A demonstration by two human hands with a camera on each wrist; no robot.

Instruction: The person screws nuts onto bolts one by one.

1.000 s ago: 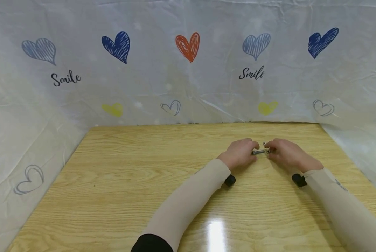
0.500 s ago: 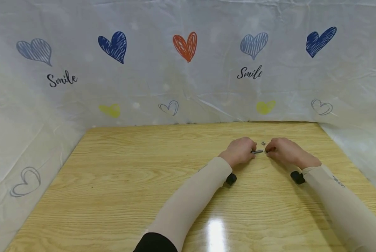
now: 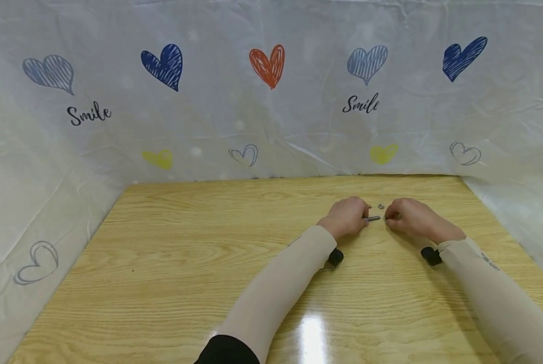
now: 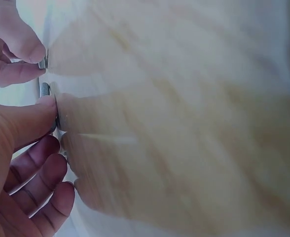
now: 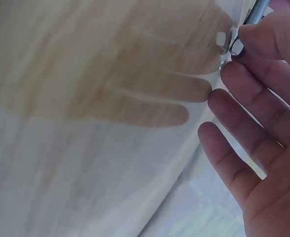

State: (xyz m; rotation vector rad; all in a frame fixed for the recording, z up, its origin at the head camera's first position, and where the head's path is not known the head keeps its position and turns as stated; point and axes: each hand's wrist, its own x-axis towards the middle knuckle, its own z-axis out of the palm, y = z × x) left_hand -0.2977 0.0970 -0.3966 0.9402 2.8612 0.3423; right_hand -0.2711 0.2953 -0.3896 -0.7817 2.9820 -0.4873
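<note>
I see two hands at two o'clock on the wooden table (image 3: 185, 283), with twelve by the heart sheet (image 3: 314, 116). The left hand (image 3: 346, 216) pinches a silver bolt (image 3: 374, 218), one end poking toward three o'clock. Just past it, the right hand (image 3: 412, 218) pinches a small nut (image 5: 237, 48), not touching the bolt. A loose nut (image 3: 380, 206) lies near, at one o'clock.

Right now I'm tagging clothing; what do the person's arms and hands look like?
The left hand and right hand are bare. The left sleeve, bordered by black fabric, and right sleeve, bearing a dark marking, are beige. A black camera sits at each wrist.
</note>
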